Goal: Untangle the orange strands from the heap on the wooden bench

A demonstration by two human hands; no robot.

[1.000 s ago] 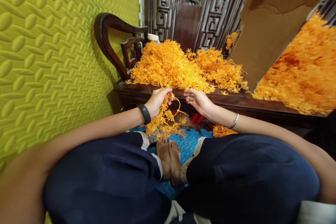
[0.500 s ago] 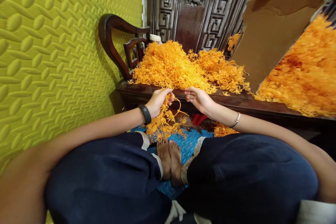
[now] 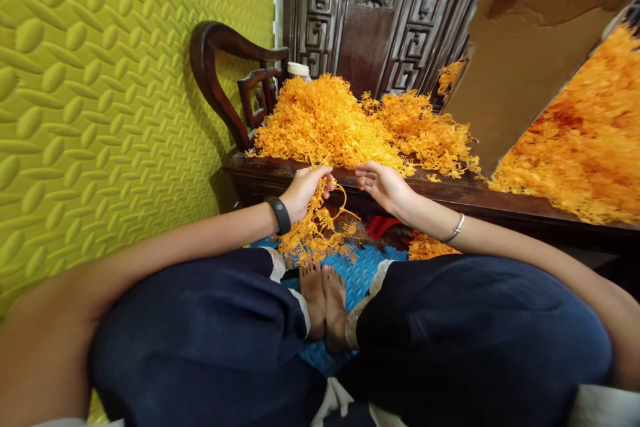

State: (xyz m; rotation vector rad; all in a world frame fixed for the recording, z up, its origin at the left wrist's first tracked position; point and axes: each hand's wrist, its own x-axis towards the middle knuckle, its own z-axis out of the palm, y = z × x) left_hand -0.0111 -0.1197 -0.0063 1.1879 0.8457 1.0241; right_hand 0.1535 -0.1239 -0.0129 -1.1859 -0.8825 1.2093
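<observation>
While left hand [image 3: 305,192] holds strands [image 3: 316,235], right hand [image 3: 387,188] apart, bench edge [image 3: 450,193] near

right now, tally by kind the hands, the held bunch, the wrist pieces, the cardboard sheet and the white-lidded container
bare hands: 2, left hand and right hand
orange stringy bunch in the left hand: 1
black wristband: 1
thin silver bracelet: 1
brown cardboard sheet: 1
white-lidded container: 1
total: 7

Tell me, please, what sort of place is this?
Probably a room in a home, perhaps its sitting area: there is a dark wooden bench with a curved armrest, and bare feet on a blue textured mat.
</observation>
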